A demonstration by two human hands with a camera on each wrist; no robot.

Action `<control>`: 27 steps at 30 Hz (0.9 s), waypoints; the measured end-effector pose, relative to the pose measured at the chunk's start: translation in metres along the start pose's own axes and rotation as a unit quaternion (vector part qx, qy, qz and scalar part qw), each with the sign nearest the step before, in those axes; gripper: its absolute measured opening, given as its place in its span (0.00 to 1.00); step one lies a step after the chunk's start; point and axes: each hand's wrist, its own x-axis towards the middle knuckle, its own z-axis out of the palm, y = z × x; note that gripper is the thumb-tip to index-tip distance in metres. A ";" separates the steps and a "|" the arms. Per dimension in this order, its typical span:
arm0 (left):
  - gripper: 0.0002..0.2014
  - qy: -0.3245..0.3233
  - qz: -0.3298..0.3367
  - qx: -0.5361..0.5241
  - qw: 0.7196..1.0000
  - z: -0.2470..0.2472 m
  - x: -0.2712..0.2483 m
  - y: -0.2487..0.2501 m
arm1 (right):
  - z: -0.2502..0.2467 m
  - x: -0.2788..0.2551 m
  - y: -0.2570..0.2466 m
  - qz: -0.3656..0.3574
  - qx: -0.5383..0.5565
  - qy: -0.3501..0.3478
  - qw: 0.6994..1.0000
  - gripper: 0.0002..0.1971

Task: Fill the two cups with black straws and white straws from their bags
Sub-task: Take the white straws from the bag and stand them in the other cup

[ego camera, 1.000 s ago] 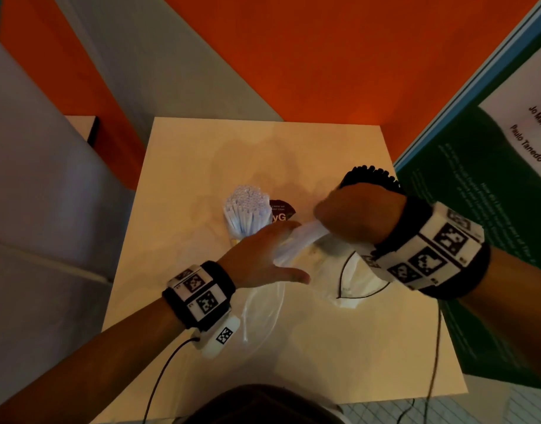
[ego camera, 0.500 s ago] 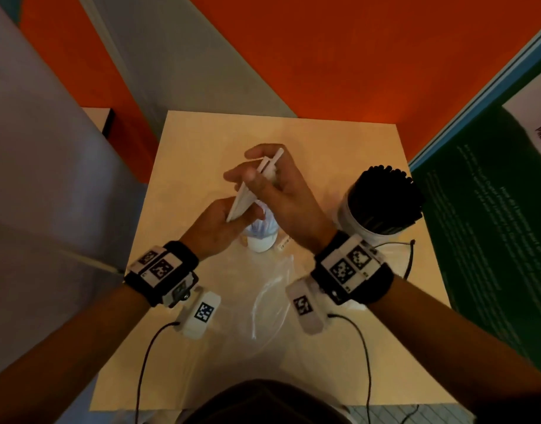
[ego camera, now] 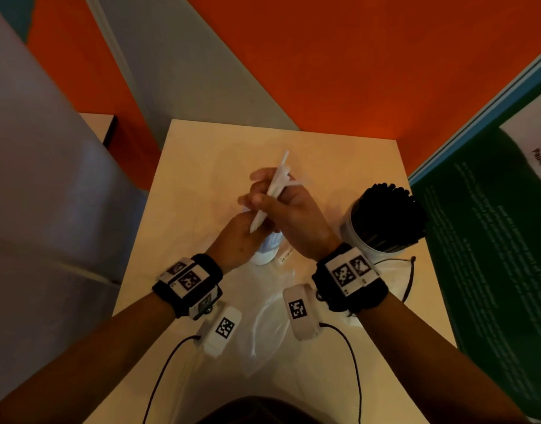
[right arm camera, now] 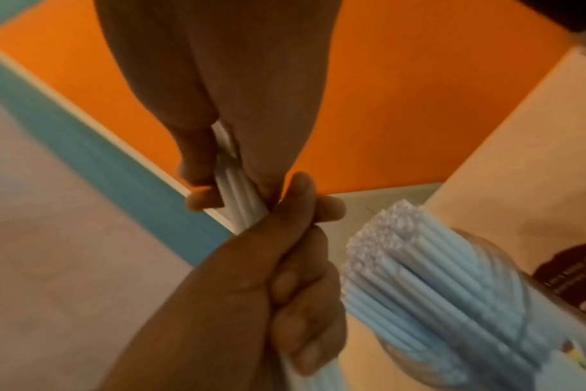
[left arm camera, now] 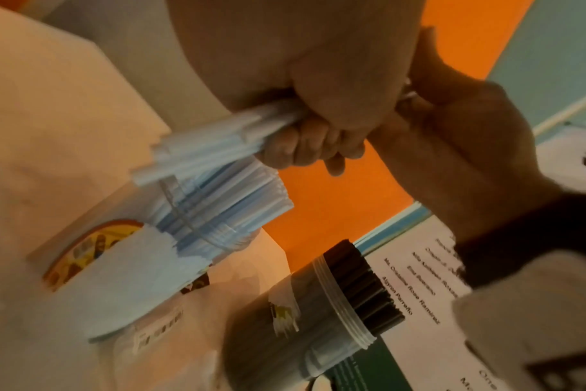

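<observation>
A small bundle of white straws (ego camera: 274, 191) is held slanted above the table, and both hands grip it. My left hand (ego camera: 243, 228) curls round its lower end (left arm camera: 218, 142). My right hand (ego camera: 275, 203) pinches it higher up (right arm camera: 233, 182). Just under the hands stands the cup of white straws (ego camera: 267, 249), mostly hidden in the head view and packed full (right arm camera: 452, 277). The cup of black straws (ego camera: 382, 221) stands to the right, also full (left arm camera: 348, 299).
A flattened clear plastic bag (ego camera: 263, 328) lies on the pale table (ego camera: 339, 157) between my wrists. A second bag with a dark cord (ego camera: 401, 276) lies behind the right wrist. A green poster board (ego camera: 492, 240) borders the table's right edge.
A second ago my right hand was pulling white straws from the bag under my left hand. Both hands then lifted the bundle over the white-straw cup, and its top end now sticks out further.
</observation>
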 end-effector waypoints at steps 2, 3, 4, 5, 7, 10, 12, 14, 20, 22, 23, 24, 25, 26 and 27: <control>0.11 0.011 0.001 0.019 1.000 0.001 0.005 0.002 | 0.002 0.006 -0.003 -0.008 -0.023 0.031 0.999 0.09; 0.15 0.022 0.012 0.039 0.999 -0.001 0.007 0.002 | 0.000 0.009 -0.006 -0.020 -0.015 0.041 0.999 0.11; 0.18 0.039 0.032 0.075 0.996 -0.005 0.008 0.000 | -0.004 0.013 -0.009 -0.036 -0.013 0.053 0.998 0.12; 0.21 0.063 0.057 0.125 0.989 -0.010 0.010 -0.002 | -0.008 0.017 -0.012 -0.051 -0.026 0.067 0.996 0.13; 0.28 0.101 0.092 0.208 0.969 -0.021 0.010 -0.012 | -0.016 0.024 -0.012 -0.077 -0.063 0.085 0.991 0.15; 0.39 0.109 0.066 0.237 0.963 -0.031 0.010 -0.031 | -0.020 0.028 -0.003 -0.072 -0.107 0.110 0.985 0.14; 0.43 0.100 0.036 0.232 0.967 -0.033 0.009 -0.045 | -0.020 0.024 0.011 -0.048 -0.184 0.123 0.974 0.07; 0.43 0.067 0.027 0.224 0.972 -0.035 0.008 -0.057 | -0.021 0.017 0.026 -0.008 -0.287 0.119 0.950 0.05; 0.51 0.019 0.005 0.190 0.982 -0.035 0.007 -0.076 | -0.023 0.003 0.044 -0.040 -0.320 0.127 0.938 0.31; 0.54 0.022 -0.002 0.197 0.980 -0.037 0.004 -0.080 | -0.020 -0.001 0.049 -0.105 -0.367 0.109 0.918 0.25; 0.54 0.024 -0.004 0.204 0.979 -0.037 0.002 -0.081 | -0.021 0.000 0.055 -0.094 -0.436 0.073 0.892 0.24; 0.54 0.029 -0.004 0.216 0.976 -0.037 0.000 -0.082 | -0.021 -0.001 0.061 -0.058 -0.521 0.029 0.851 0.24; 0.52 0.037 -0.004 0.229 0.973 -0.037 -0.003 -0.082 | -0.022 -0.003 0.066 -0.024 -0.583 -0.003 0.812 0.25; 0.48 0.050 0.001 0.243 0.969 -0.036 -0.008 -0.082 | -0.024 -0.007 0.070 -0.019 -0.604 -0.014 0.797 0.27; 0.43 0.069 0.014 0.256 0.964 -0.035 -0.013 -0.081 | -0.027 -0.013 0.071 -0.047 -0.591 0.000 0.805 0.27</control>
